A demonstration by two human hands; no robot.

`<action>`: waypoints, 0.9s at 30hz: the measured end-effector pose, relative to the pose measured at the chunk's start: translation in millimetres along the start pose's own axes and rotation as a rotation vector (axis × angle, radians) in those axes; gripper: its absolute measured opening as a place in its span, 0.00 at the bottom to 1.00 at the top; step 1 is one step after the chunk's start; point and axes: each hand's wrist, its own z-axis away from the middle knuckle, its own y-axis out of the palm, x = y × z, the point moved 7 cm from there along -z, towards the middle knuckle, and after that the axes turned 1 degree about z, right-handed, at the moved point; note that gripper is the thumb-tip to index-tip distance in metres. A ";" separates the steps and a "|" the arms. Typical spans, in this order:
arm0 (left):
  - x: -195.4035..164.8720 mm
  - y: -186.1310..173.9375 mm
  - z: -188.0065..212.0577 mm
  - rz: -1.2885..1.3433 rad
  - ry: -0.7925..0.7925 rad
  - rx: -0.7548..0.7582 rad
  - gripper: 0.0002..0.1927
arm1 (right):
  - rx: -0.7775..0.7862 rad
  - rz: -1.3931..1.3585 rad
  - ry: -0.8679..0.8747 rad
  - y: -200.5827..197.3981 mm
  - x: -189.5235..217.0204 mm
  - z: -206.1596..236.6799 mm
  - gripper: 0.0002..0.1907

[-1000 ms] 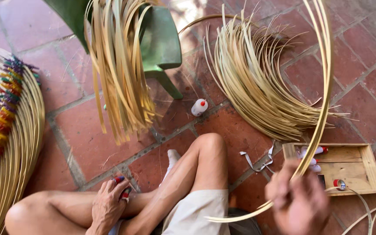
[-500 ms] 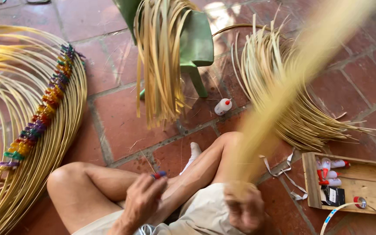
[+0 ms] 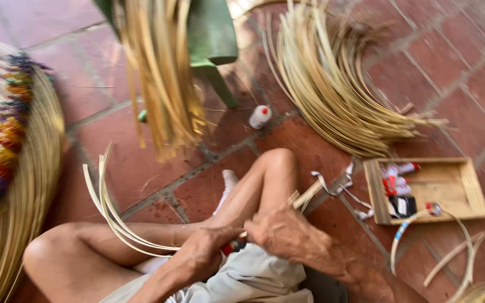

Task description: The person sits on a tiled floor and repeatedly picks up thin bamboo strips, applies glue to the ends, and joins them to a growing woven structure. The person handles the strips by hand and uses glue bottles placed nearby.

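A: What is lying at the far left?

B: A big coil of pale cane (image 3: 23,185) is resting on the red tile floor (image 3: 113,151), with a band of coloured binding (image 3: 4,140) running along it.

A: And moving right?

B: A bundle of straw-coloured strips (image 3: 158,73) is hanging down in front of a green plastic stool (image 3: 211,33). Below it, a few thin bamboo strips (image 3: 110,216) are curving up off the seated person's bare leg (image 3: 141,235).

A: What are the hands doing?

B: The left hand (image 3: 200,252) is closing around the near end of those strips, low by the lap. The right hand (image 3: 282,230) is sitting just beside it, fingers curled tight on the strips where a short end is sticking up past the knee. Something red is showing between the hands; what it is cannot be told.

A: Further right?

B: A small white bottle (image 3: 260,116) is lying on the tiles, a fan of loose cane (image 3: 332,95) is spreading beyond it, and a shallow wooden tray (image 3: 472,188) is holding small tubes.
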 end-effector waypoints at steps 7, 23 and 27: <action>6.0 -11.7 -26.1 0.232 -0.187 0.028 0.10 | -1.224 -0.452 0.530 -77.8 -74.8 94.4 0.33; 46.6 39.3 -40.4 0.658 -0.432 0.380 0.13 | -1.104 -1.233 0.640 -2.1 -89.6 96.6 0.36; 33.9 52.7 -55.8 0.726 -0.300 0.345 0.15 | -1.157 -1.218 0.581 7.0 -71.1 98.4 0.12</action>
